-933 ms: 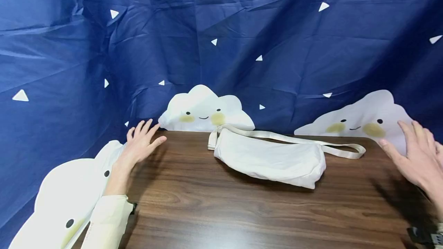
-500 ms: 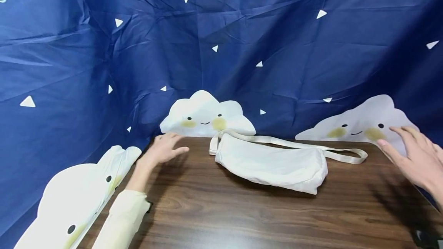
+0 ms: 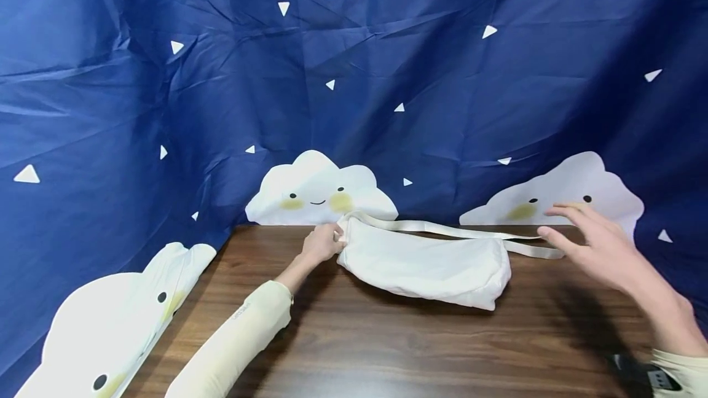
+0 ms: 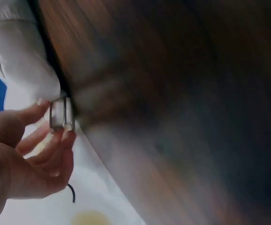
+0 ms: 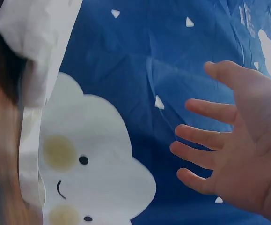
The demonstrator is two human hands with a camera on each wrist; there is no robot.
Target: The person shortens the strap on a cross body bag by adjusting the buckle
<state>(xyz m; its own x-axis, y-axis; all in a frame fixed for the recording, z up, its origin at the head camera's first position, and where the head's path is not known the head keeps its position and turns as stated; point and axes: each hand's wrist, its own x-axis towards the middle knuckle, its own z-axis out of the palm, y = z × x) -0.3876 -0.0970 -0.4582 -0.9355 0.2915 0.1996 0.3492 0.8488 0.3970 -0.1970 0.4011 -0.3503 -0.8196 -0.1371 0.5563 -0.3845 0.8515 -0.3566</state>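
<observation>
A white fabric shoulder bag [image 3: 423, 266] lies across the back of the brown table, its long strap [image 3: 437, 228] running behind it and looping out on the right. My left hand [image 3: 322, 243] is at the bag's left end. In the left wrist view its thumb and fingers pinch a metal strap buckle [image 4: 60, 114] beside the bag's end. To the right of the bag, my right hand [image 3: 600, 250] hovers near the strap loop, touching nothing. The right wrist view shows its fingers [image 5: 205, 136] spread and relaxed, apart from the bag.
A navy cloth [image 3: 365, 78] with white triangles and smiling clouds hangs behind the table and along the left side. The wooden tabletop [image 3: 359, 349] extends in front of the bag. A dark wrist device [image 3: 636, 376] sits by the right sleeve.
My left hand has moved right, from the table's left side to the bag's end, and now pinches the strap buckle. My right hand has come inward toward the strap loop. The bag lies as before.
</observation>
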